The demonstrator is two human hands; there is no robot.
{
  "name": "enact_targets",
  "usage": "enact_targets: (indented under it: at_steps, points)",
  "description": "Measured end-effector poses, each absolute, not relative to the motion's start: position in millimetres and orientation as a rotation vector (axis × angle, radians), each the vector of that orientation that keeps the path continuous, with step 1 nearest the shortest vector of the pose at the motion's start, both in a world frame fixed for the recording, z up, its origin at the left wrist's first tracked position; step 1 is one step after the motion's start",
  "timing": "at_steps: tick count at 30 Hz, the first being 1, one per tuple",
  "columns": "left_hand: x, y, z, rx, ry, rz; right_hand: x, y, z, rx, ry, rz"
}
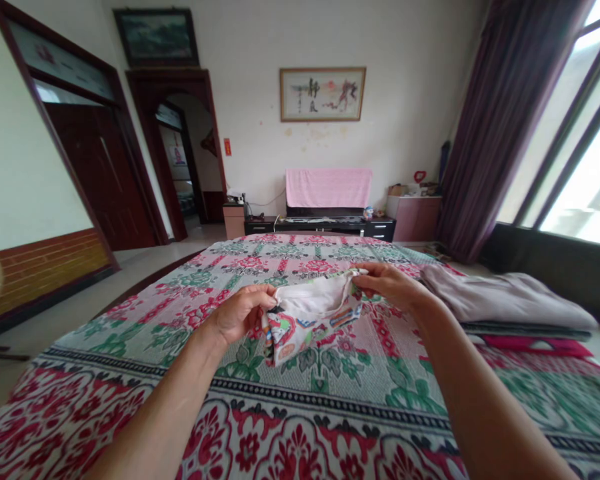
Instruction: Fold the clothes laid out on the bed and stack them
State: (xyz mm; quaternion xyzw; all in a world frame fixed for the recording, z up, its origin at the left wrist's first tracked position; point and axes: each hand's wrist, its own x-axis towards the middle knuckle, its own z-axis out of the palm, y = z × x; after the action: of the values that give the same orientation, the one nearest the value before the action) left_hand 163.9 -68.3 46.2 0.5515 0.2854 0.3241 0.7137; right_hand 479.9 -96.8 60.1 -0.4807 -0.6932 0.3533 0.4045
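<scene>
Held up between my two hands is a small white garment with a colourful printed pattern; its exact kind is hard to make out. My left hand pinches its left upper corner between thumb and fingers. At the right upper corner, my right hand grips the cloth in the same way. The upper edge is stretched between the hands and shows a plain white inside. Below it spreads a flowered cloth in red, green and white, covering a large flat surface.
A stack of folded cloths, greyish on top, lies to the right. Farther back, a pink towel hangs over a screen on a low black cabinet. A purple curtain hangs beside the window, and dark doors stand at left.
</scene>
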Motion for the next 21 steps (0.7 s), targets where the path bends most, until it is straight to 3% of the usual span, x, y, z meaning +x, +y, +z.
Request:
enact_targets:
  at_steps: [5, 11, 17, 21]
  points:
    - [159.9, -53.2, 20.6, 1.204, 0.722, 0.626, 487.6, -93.2, 46.0, -1.253, -1.77, 1.127]
    - [169.2, -34.7, -29.6, 1.186, 1.051, 0.711, 474.3, -64.3, -14.0, -1.516, -1.609, 1.013]
    - [171.6, -37.1, -27.7, 1.279, 1.065, 0.698, 472.9, -45.0, -46.5, -1.613, -1.58, 0.853]
    - [169.6, -39.0, -26.7, 1.317, 1.057, 0.659, 473.5, -47.9, -43.4, -1.528, -1.565, 0.989]
